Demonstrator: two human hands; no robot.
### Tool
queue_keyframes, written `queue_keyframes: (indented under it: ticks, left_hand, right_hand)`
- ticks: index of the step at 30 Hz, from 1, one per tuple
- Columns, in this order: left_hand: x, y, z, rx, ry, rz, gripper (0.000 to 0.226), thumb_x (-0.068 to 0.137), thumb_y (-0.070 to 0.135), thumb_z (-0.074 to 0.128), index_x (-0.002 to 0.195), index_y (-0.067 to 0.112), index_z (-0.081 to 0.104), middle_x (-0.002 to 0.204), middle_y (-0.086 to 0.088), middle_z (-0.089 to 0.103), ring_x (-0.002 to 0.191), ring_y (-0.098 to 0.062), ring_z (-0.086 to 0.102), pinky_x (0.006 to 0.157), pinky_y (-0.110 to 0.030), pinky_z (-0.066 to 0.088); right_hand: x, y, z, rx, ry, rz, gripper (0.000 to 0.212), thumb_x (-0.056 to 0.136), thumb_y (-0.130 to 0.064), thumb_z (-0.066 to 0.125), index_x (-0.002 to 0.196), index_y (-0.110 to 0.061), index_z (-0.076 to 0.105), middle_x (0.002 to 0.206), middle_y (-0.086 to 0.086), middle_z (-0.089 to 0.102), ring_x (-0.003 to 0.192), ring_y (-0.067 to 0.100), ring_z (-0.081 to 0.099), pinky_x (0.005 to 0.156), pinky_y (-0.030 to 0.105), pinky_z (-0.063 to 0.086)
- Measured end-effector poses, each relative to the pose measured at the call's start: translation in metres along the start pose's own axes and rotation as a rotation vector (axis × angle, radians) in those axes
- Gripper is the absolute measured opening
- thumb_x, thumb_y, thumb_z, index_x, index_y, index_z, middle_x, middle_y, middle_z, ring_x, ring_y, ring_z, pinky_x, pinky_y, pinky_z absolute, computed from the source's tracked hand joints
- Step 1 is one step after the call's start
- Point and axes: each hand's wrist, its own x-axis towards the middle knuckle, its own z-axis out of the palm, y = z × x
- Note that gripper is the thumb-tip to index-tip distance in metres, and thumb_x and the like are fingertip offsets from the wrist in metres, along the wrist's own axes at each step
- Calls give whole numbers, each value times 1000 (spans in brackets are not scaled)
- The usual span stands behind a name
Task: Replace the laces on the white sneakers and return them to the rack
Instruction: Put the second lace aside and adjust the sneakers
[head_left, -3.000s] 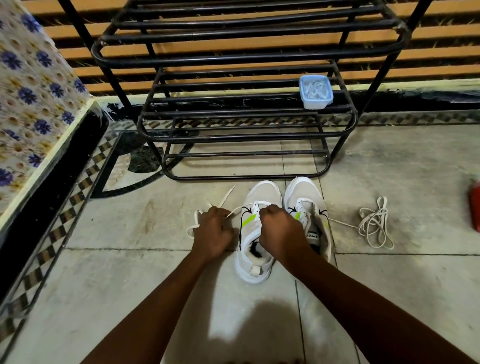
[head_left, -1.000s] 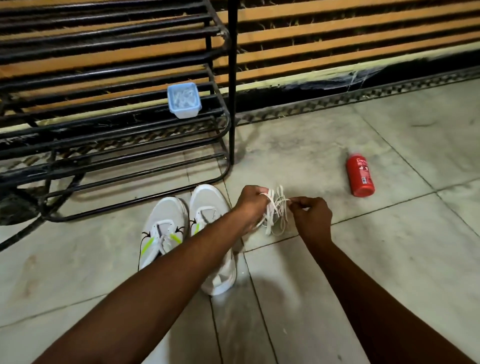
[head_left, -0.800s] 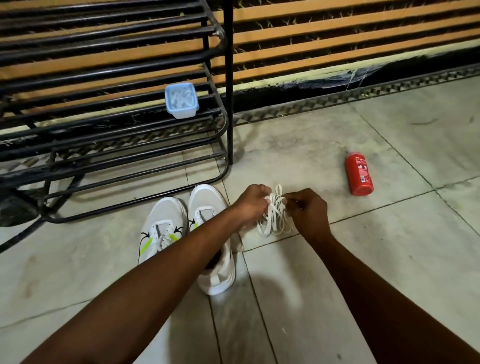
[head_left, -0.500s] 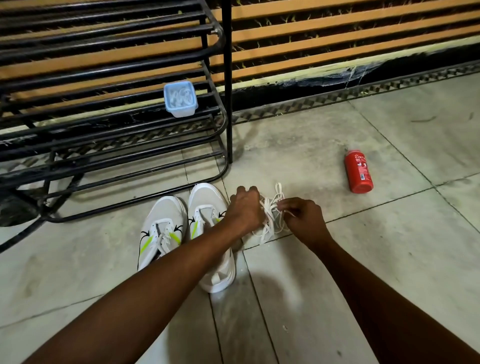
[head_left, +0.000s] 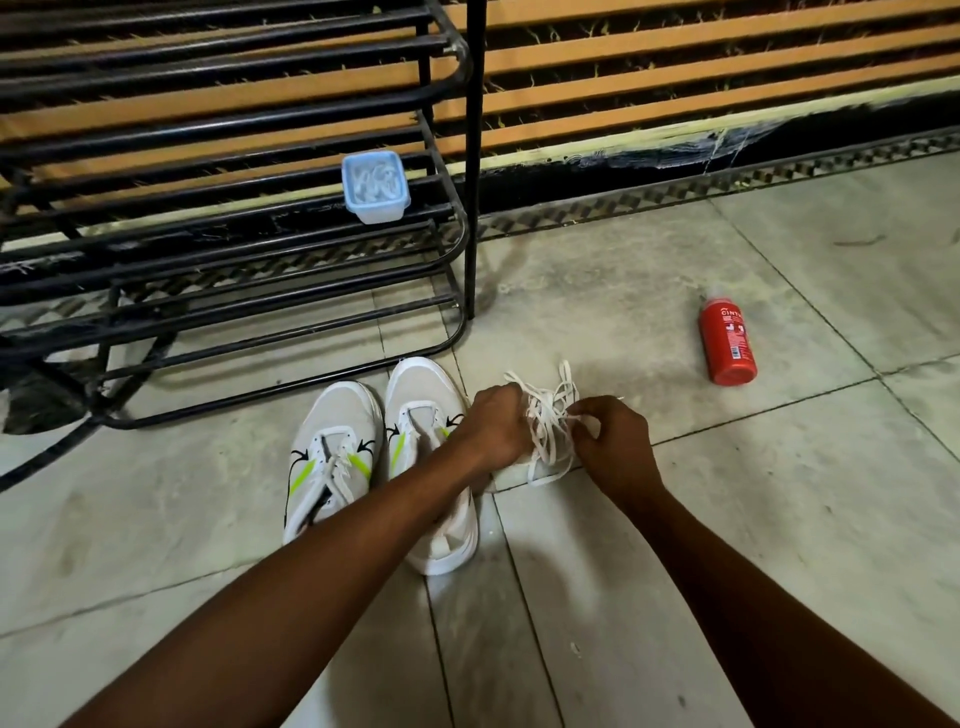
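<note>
Hands — left (head_left: 493, 421), right (head_left: 615, 441) — pinch lace bundle (head_left: 545, 431); tub (head_left: 376, 212) on rack (head_left: 474, 156) holds white coils (head_left: 374, 179).

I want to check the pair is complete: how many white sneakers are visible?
2. The left sneaker stands on the floor before the rack; the right sneaker is beside it, partly hidden under the left arm. No other shows on the rack.

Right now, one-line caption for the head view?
Left hand and right hand hold a white lace bundle beside two sneakers on the floor, before the rack.
</note>
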Motion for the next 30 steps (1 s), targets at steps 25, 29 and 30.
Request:
queue_keyframes:
  ticks: [25,29,30]
  left_hand:
    - [-134,-160,-49,-92,214,-230,82,72,58,64,149,36,51,166,7,31,156,-20,21,123,-51,28]
    - [-124,-152,-47,-126,229,-277,77,83,42,66,155,30,43,169,4,26,158,-25,15,124,-48,26]
    - [-123,-151,-47,-130,227,-287,78,82,42,65,156,30,42,169,3,24,158,-27,13,123,-51,26]
  right_hand:
    - [-54,-92,68,64,-221,-498,50,69,6,76,118,-3,68,113,14,71,104,21,64,98,0,30]
    - [-55,-97,65,83,-251,-493,47,71,6,73,117,-2,68,111,13,71,103,16,60,96,-3,29]
    - [-54,-96,65,79,-264,-489,46,72,4,72,117,-3,68,111,13,71,103,17,61,96,-3,30]
